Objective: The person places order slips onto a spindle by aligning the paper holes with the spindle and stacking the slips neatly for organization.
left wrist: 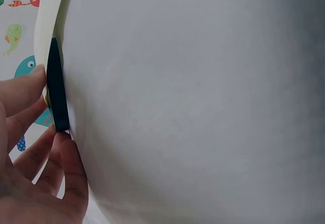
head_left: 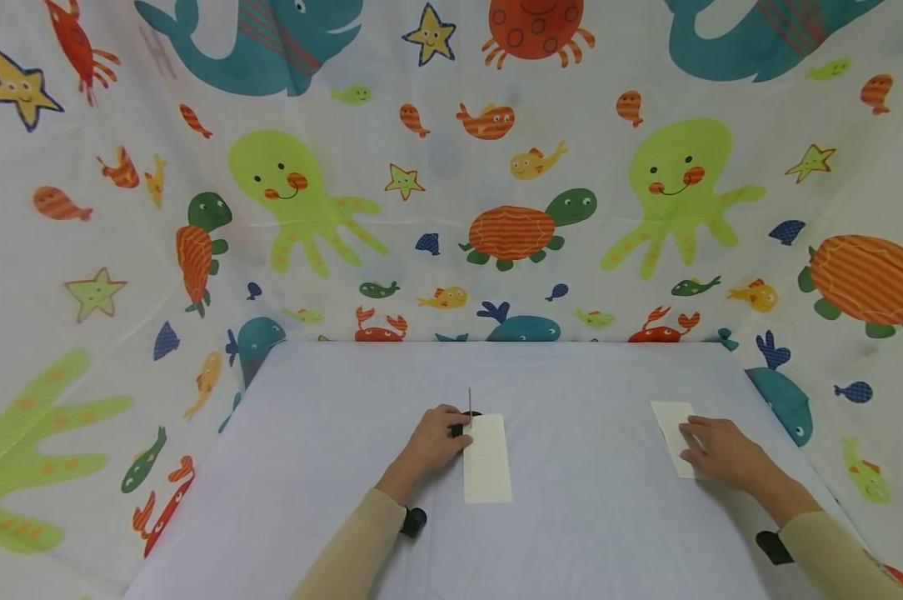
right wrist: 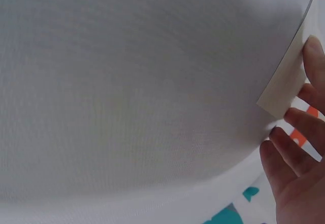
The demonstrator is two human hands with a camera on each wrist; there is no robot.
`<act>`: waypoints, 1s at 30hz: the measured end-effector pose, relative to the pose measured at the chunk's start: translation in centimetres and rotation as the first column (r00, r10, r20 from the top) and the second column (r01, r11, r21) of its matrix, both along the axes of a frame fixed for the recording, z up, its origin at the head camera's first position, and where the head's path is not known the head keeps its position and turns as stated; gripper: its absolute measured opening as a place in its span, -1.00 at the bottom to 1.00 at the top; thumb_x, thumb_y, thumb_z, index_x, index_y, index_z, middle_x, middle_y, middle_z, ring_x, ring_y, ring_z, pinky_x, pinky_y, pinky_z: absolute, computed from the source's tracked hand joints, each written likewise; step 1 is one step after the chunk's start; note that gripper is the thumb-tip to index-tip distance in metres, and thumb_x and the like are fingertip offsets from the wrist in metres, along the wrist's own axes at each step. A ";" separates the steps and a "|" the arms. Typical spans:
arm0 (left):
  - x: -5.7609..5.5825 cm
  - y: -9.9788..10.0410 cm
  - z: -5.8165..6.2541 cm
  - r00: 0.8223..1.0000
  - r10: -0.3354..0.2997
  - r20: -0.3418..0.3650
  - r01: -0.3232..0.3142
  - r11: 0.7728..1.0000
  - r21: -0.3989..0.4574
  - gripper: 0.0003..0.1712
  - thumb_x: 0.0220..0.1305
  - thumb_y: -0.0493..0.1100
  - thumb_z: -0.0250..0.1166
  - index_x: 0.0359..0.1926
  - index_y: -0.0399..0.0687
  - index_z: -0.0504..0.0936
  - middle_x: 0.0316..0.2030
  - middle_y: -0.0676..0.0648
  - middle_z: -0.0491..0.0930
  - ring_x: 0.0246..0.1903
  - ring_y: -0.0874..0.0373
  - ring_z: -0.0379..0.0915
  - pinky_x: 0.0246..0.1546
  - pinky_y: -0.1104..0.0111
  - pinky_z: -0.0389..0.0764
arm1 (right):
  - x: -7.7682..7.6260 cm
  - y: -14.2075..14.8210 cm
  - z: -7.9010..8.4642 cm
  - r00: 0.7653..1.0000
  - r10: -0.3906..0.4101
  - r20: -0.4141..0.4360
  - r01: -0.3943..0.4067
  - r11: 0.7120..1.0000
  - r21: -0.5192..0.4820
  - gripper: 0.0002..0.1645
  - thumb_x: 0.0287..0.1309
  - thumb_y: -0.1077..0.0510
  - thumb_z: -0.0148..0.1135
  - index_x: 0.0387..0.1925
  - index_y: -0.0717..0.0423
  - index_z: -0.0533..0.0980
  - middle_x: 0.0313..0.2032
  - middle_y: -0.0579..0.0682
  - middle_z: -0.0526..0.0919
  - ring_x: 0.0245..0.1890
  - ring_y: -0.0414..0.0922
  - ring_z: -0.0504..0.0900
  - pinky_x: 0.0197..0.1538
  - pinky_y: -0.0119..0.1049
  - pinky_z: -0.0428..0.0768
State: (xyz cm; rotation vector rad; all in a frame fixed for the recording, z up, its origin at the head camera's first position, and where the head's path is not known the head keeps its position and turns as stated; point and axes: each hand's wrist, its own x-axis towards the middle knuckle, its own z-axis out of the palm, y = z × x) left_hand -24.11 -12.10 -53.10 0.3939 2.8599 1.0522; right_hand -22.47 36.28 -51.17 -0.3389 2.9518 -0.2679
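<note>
My left hand (head_left: 431, 442) pinches a black binder clip (left wrist: 58, 92) at the top left corner of a cream lined paper pad (head_left: 487, 462). One thin metal handle of the clip stands upright in the head view. The left wrist view shows the clip edge-on beside the pale paper, thumb on one side and fingers at its lower end. Over to the right, my right hand (head_left: 725, 450) rests thumb and fingertips on a smaller cream paper slip (head_left: 672, 417). In the right wrist view the slip (right wrist: 284, 84) is seen obliquely, with relaxed fingers along its edge.
Both papers lie on a white cloth-covered table (head_left: 346, 400). A white curtain (head_left: 436, 175) printed with sea animals hangs behind and at the sides. Black wrist-worn devices show at the left sleeve (head_left: 354, 550) and the right sleeve (head_left: 841, 554).
</note>
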 end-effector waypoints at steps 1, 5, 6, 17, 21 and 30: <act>0.0 0.0 0.0 1.000 0.001 0.001 -0.001 1.000 -0.003 -0.61 0.32 -0.16 0.39 0.13 -0.19 0.70 0.19 -0.26 0.52 0.20 -0.21 0.40 0.21 -0.03 0.46 | 0.0 0.0 0.0 1.000 -0.003 -0.004 0.003 1.000 -0.002 -0.31 0.24 0.01 0.38 0.21 0.43 0.47 0.23 0.51 0.42 0.22 0.49 0.34 0.19 0.39 0.36; -0.1 -0.1 0.0 1.000 0.001 -0.001 -0.001 1.000 -0.004 -0.61 0.32 -0.16 0.38 0.13 -0.19 0.70 0.19 -0.27 0.52 0.20 -0.21 0.40 0.21 -0.03 0.46 | 0.1 -0.2 0.0 1.000 -0.016 -0.014 0.016 1.000 -0.014 -0.33 0.24 0.04 0.38 0.20 0.45 0.47 0.22 0.51 0.44 0.21 0.48 0.35 0.20 0.38 0.36; -0.1 -0.1 -0.1 1.000 0.000 -0.001 0.000 1.000 -0.003 -0.61 0.31 -0.16 0.38 0.13 -0.19 0.70 0.18 -0.27 0.52 0.20 -0.21 0.41 0.21 -0.03 0.46 | 0.1 -0.3 0.0 1.000 -0.020 -0.018 0.020 1.000 -0.019 -0.32 0.23 0.05 0.38 0.20 0.47 0.47 0.22 0.51 0.44 0.21 0.48 0.36 0.20 0.38 0.36; -0.4 -0.2 -0.2 1.000 0.002 0.005 -0.002 1.000 0.002 -0.60 0.32 -0.15 0.39 0.14 -0.17 0.70 0.19 -0.24 0.53 0.19 -0.18 0.41 0.21 -0.01 0.47 | 0.1 -0.5 0.0 0.996 -0.093 -0.006 0.092 0.992 -0.088 -0.30 0.20 0.09 0.40 0.16 0.58 0.44 0.21 0.54 0.43 0.22 0.51 0.34 0.21 0.37 0.35; -0.5 -0.2 -0.2 1.000 -0.002 0.007 0.002 1.000 0.007 -0.60 0.31 -0.15 0.39 0.14 -0.18 0.70 0.19 -0.25 0.52 0.20 -0.19 0.40 0.21 -0.02 0.46 | 0.2 -0.6 0.1 0.994 -0.112 0.014 0.113 0.989 -0.094 -0.33 0.21 0.07 0.40 0.14 0.54 0.48 0.19 0.54 0.44 0.20 0.51 0.36 0.19 0.37 0.37; -0.7 -0.4 -0.3 1.000 -0.005 0.009 0.005 1.000 0.001 -0.60 0.31 -0.15 0.40 0.14 -0.16 0.70 0.19 -0.23 0.53 0.20 -0.19 0.40 0.22 -0.01 0.46 | 0.6 -1.2 0.6 0.982 -0.185 0.047 0.189 0.978 -0.087 -0.36 0.24 0.02 0.38 0.14 0.46 0.50 0.14 0.57 0.43 0.17 0.52 0.33 0.16 0.40 0.38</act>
